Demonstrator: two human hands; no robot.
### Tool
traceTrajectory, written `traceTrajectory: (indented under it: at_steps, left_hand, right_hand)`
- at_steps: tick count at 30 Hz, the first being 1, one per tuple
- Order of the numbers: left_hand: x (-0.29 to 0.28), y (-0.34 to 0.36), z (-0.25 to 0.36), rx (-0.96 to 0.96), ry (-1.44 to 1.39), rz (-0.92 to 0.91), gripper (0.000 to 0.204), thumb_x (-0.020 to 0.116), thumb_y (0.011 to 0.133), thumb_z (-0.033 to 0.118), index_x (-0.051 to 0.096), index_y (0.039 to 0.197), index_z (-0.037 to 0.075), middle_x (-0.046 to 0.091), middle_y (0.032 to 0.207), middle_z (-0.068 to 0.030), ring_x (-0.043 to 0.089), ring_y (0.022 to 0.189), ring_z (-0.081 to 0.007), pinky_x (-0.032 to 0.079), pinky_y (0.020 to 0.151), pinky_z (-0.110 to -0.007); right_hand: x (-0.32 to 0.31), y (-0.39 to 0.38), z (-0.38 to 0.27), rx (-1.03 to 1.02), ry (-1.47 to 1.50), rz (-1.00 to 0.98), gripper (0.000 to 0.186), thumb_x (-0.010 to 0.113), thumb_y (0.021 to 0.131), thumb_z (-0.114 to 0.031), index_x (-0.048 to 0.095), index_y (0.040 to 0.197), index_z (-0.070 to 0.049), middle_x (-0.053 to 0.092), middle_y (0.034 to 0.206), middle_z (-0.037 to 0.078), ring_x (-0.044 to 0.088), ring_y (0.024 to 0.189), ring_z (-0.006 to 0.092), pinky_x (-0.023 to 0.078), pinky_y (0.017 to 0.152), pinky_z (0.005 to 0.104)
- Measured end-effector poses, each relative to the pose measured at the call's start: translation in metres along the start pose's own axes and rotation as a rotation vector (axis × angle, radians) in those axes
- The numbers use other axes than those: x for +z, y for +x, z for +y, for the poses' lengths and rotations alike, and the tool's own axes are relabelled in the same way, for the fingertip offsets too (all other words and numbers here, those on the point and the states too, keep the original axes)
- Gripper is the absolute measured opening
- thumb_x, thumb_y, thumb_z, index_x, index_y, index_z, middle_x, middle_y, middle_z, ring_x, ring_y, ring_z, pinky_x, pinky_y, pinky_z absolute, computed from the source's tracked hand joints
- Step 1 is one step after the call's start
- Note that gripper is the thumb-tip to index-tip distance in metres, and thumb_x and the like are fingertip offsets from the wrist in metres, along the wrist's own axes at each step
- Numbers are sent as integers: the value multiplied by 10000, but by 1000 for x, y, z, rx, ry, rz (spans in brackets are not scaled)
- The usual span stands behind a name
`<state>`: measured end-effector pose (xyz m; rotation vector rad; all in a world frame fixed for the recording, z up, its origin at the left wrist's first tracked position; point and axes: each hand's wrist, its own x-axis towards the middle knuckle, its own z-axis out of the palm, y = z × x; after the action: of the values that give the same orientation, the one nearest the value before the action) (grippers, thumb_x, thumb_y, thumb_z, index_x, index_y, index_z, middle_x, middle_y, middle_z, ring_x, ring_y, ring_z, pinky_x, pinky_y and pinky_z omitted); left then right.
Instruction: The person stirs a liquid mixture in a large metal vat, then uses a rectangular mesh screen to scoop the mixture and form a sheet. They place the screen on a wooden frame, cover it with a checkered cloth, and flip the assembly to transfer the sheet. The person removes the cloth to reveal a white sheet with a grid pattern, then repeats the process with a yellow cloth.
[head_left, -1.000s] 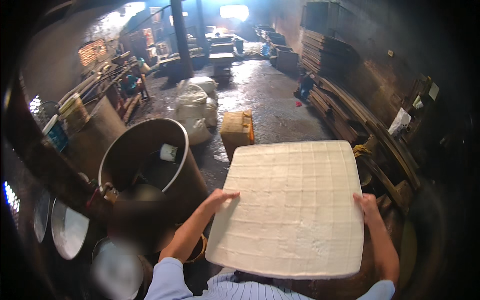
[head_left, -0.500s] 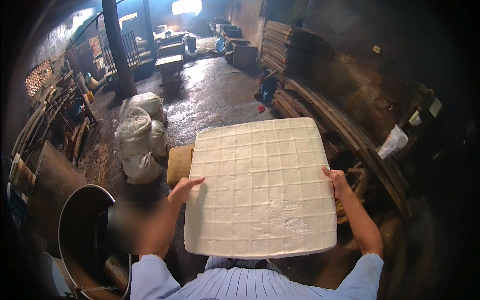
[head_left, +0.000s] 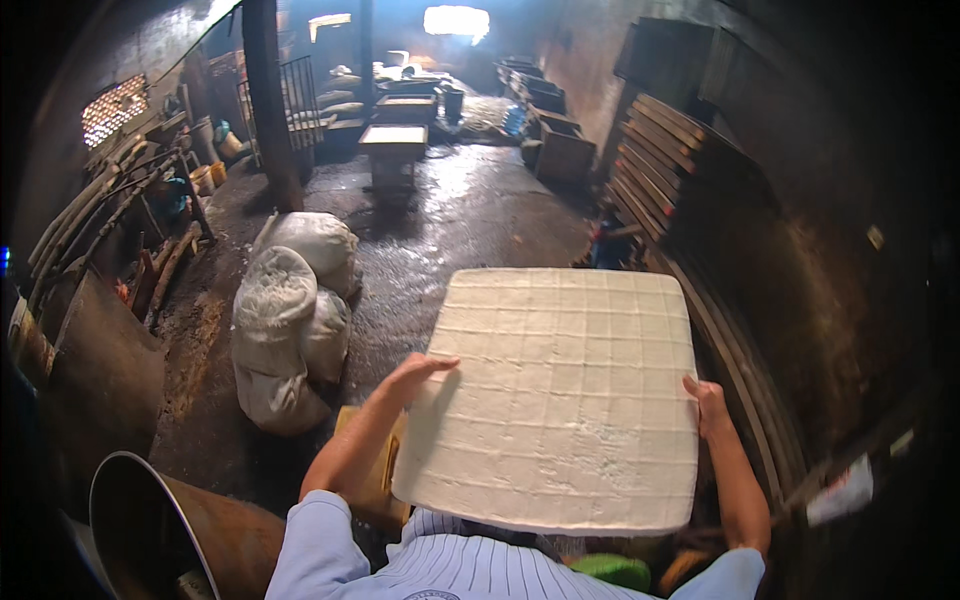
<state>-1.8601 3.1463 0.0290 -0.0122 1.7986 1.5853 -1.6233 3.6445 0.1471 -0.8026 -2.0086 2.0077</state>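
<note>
A wide, square, cream-white slab [head_left: 555, 390] with grid lines pressed into its top and a rough patch at lower right is held level in front of my body. My left hand [head_left: 420, 372] grips its left edge with the thumb lying on top. My right hand [head_left: 708, 405] holds the right edge, thumb on the side of the top face; most fingers of both hands are hidden around the edge. Under the slab's lower left corner, part of a yellow container [head_left: 372, 480] shows.
Stacked white sacks [head_left: 280, 350] sit ahead-left on the wet floor [head_left: 470, 215]. A large metal drum [head_left: 195, 515] is at lower left. Wooden planks [head_left: 655, 160] line the right wall; firewood [head_left: 90, 210] lies left. A post [head_left: 268, 110] stands behind the sacks; a low table [head_left: 393, 160] is farther back.
I have moved forward with the slab: the sacks are closer, while the drum and yellow container have slid down and partly out of sight. My grip on both edges is unchanged.
</note>
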Motion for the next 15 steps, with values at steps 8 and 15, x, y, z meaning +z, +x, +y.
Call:
traceTrajectory:
  at_steps: [8,15]
  left_hand:
    - [-70,259,140,7,-38,77,892,812,684,565,561,1294,-37,361,1493,-246,310,1388,-410,246,1096,-583]
    - [-162,458,276,80,4,73,949,799,695,580,511,1338,-56,360,1480,-277,303,1395,-420,259,1102,-565]
  right_hand:
    - [62,319,-92,-67,-86,-96,405,742,833,-255,625,1008,91,686,920,150,686,762,234,565,691,358]
    - [163,629,-158,-167,-95,-188,277,727,837,-187,641,956,47,670,834,115,658,679,205,552,637,345]
